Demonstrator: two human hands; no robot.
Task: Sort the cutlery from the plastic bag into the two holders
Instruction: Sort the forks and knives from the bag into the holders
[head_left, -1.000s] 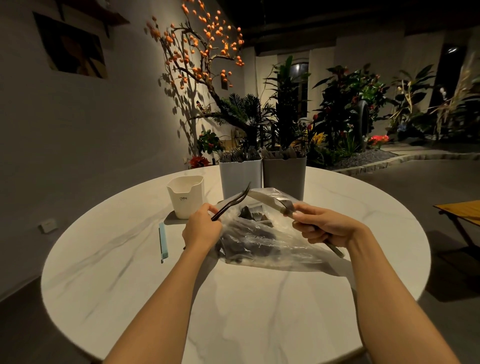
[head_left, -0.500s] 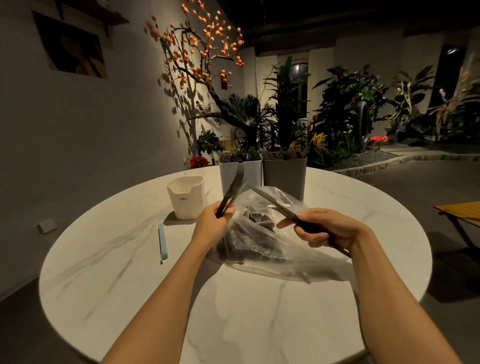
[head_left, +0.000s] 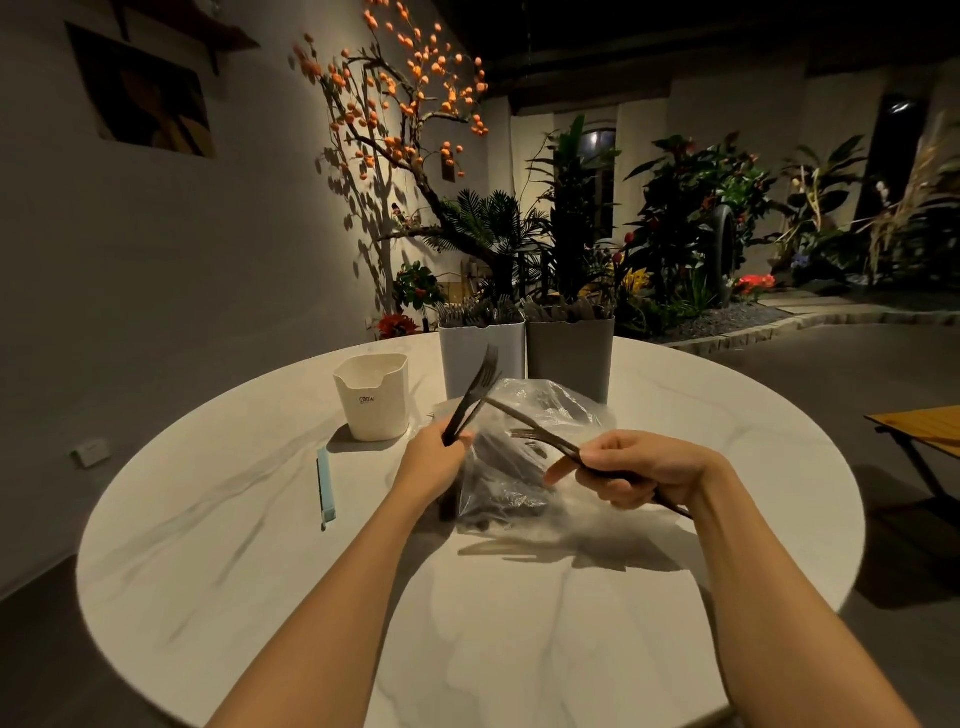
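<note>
Cutlery, dark, mostly inside clear plastic bag (head_left: 524, 467) at frame centre, on round marble table (head_left: 260, 545). Left of centre: blue strip (head_left: 324, 488) flat on tabletop; cream cup (head_left: 373, 397) above it, upright. Left hand (head_left: 434, 460), centre frame, fingers curled round handles of dark forks (head_left: 475, 392), tines up and tilted right, before light grey holder (head_left: 480, 351). Darker grey holder (head_left: 569, 353) touching it on right; both packed with cutlery. Right hand (head_left: 634, 475), right of centre, fingers closed round more dark cutlery (head_left: 540, 431), index finger extended, tips pointing upper left over bag.
</note>
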